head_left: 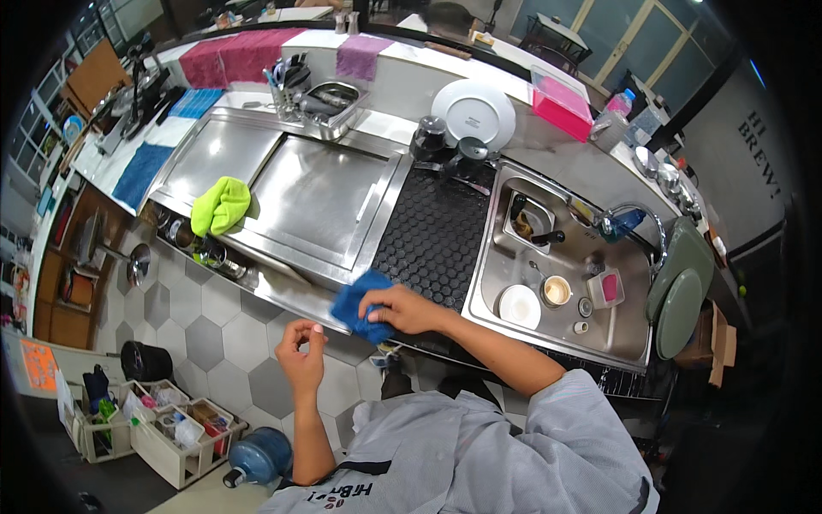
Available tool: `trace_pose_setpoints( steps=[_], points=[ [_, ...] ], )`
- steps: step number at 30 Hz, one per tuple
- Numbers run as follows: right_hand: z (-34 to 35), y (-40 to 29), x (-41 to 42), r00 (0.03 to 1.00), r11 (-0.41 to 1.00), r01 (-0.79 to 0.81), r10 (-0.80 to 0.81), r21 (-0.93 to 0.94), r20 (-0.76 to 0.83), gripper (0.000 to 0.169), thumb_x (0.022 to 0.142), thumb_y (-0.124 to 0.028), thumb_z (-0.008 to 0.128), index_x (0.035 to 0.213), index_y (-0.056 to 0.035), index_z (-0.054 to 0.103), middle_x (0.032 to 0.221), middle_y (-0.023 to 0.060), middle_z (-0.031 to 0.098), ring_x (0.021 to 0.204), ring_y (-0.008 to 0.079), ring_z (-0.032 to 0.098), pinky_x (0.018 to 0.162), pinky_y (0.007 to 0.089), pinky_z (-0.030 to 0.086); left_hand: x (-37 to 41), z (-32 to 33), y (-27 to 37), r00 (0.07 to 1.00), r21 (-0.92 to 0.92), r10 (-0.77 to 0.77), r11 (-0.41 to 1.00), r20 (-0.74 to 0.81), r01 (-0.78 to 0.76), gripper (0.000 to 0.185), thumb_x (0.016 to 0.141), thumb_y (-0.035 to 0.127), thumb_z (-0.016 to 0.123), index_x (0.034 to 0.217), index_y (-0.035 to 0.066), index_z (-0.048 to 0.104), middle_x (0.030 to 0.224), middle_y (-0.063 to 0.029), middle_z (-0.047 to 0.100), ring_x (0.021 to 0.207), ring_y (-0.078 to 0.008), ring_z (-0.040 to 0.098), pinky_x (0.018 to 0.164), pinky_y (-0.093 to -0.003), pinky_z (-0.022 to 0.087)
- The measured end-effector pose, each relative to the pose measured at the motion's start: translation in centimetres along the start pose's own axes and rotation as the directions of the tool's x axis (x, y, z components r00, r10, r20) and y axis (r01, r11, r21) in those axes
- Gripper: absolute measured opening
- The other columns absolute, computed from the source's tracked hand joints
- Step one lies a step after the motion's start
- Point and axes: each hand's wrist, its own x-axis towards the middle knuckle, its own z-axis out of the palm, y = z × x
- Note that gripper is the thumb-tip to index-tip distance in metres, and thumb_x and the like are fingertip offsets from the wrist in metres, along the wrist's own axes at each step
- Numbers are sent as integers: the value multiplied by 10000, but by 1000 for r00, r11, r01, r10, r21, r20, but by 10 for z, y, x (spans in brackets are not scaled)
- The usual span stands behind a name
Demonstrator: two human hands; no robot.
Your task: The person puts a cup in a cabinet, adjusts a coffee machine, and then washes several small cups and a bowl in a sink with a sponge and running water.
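Note:
A blue cloth (363,307) is bunched under my right hand (399,310), which grips it at the front edge of the stainless steel counter (308,199). The cloth hangs partly over that edge, beside the black rubber mat (433,238). My left hand (303,356) is raised in front of the counter, fingers loosely curled and thumb apart, with nothing seen in it. Further left, a lime-green cloth (221,204) lies crumpled over the counter's front rim.
Right of the mat, a steel sink (475,302) holds a white saucer (520,306), a cup (556,291) and a plastic container (605,288). A white plate (474,115) leans behind the mat. On the floor lies a blue water bottle (262,455) near crates (168,443).

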Motion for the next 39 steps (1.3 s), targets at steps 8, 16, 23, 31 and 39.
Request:
trace_pose_setpoints(
  steps=[8,16,23,31,39],
  points=[
    [-34,29,29,771,728,-323,-169,-604,-615,549,823,-411,635,1247,-81,525,1352,289,387,1237,476,377,1016,521,327,-10,-11,-9,997,21,-63,998,-45,64,94,874,106,621,882,19,585,665,1,579,616,-59,552,579,-197,410],
    [-6,57,-15,923,831,219,-346,-512,-167,211,709,-1,606,907,-20,678,1029,82,676,1071,256,599,945,387,426,-12,-6,-18,994,-33,-94,995,-52,93,87,867,83,626,865,8,583,658,-18,600,602,-74,577,590,-209,438],
    [-1,40,6,923,880,355,-384,-316,-32,358,554,115,570,858,-42,673,858,120,667,880,285,639,811,381,497,3,0,-21,999,-57,-37,998,-32,35,92,865,84,630,868,6,581,671,-22,608,608,-72,578,580,-207,439],
    [-1,52,2,963,928,244,-266,-280,-42,297,596,113,568,817,-49,682,845,90,663,861,266,604,798,344,482,6,-1,-28,998,-41,-46,998,-39,44,92,871,94,622,859,12,580,658,-18,606,598,-69,575,571,-206,430],
    [-86,52,-39,772,847,-262,-103,-462,-627,140,759,-116,662,898,-97,672,860,72,637,856,290,569,786,397,400,-2,-9,-16,997,12,-46,999,-58,47,78,878,91,612,861,21,581,661,-16,603,588,-64,550,558,-201,419]
  ],
)
